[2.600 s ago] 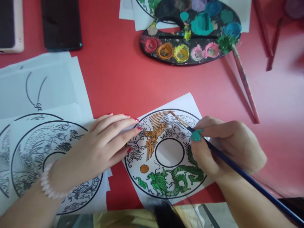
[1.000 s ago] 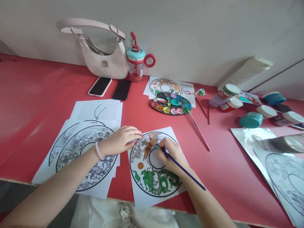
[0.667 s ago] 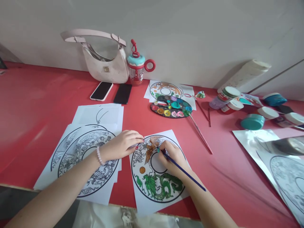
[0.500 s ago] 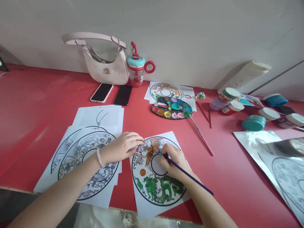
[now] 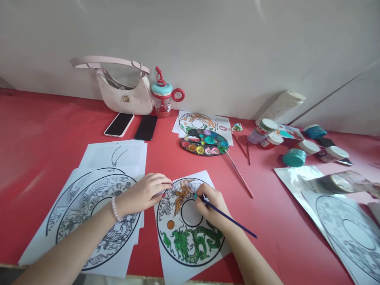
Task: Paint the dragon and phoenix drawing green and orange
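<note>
A white sheet printed with a round dragon-and-bird design (image 5: 185, 225) lies on the red table (image 5: 279, 221) in front of me; the dragon is green, the bird orange. My right hand (image 5: 212, 206) is closed on a thin blue paintbrush (image 5: 228, 219), its tip resting near the bird at the ring's upper part. My left hand (image 5: 145, 193) lies flat with fingers stretched out, pressing the sheet's left edge. A pearl bracelet (image 5: 114, 209) circles that wrist.
A stack of uncoloured printed sheets (image 5: 92, 206) lies left. A dark paint palette (image 5: 203, 142) and a loose brush (image 5: 239, 174) sit beyond. Two phones (image 5: 132, 126), a pink handbag (image 5: 121, 89), a bottle (image 5: 162, 95), paint jars (image 5: 292, 146) and foil-backed sheets (image 5: 341, 213) line the back and right.
The view pulled back from a close look at the sheet to the whole table. Both hands kept their places, the brush tip shifting only slightly on the bird.
</note>
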Motion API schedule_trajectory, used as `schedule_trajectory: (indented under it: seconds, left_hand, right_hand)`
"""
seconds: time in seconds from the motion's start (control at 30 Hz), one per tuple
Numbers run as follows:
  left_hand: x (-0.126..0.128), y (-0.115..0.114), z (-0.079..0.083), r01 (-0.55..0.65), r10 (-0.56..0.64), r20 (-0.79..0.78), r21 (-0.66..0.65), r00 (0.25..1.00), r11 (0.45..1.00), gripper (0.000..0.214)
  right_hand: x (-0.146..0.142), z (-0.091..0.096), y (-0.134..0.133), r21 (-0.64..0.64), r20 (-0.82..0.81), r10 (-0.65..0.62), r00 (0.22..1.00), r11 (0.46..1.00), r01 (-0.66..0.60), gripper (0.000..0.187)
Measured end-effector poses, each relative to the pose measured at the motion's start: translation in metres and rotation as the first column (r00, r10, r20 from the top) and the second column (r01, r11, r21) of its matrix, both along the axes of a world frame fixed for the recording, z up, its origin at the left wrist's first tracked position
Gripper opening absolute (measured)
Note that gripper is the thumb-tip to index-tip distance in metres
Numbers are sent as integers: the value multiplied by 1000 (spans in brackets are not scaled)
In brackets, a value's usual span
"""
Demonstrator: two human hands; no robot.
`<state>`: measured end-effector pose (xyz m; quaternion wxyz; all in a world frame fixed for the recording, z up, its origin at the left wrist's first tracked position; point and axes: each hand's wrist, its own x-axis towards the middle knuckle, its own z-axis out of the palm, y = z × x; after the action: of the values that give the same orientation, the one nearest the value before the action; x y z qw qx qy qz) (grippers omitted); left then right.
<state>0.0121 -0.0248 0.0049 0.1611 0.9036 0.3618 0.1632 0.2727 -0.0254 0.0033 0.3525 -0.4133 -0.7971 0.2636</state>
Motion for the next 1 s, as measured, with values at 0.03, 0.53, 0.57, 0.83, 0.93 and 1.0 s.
schedule_trajectory:
  seconds: [0.03,0.53,0.57,0.83,0.93,1.0]
  left_hand:
    - [0,0,0,0,0,0,2,1000,1000,32]
    - [1,-1,-3,-8,9,-25,9,1000,1000,34]
    - [1,-1,-2,-10,10,-27,9,1000,1000,34]
    - [2,-2,-2,-8,8,-37,14,999,1000,35]
    - [2,-3,-1,-3,4,-37,16,999,1000,35]
    - [1,-3,-1,1,0,-37,20,999,1000,35]
  right_hand:
    - [3,1,2,-24,-31,-44,999,999,44,12]
    - [17,12,111,-137,-95,-259,961,960,245,7]
    - [12,11,116,-130,-82,-244,966,964,232,7]
    - [-7,12,139,-89,36,-244,969,965,246,7]
    - [-6,10,142,-72,68,-251,966,964,256,9]
    - [-5,10,143,-62,78,-248,966,966,253,11]
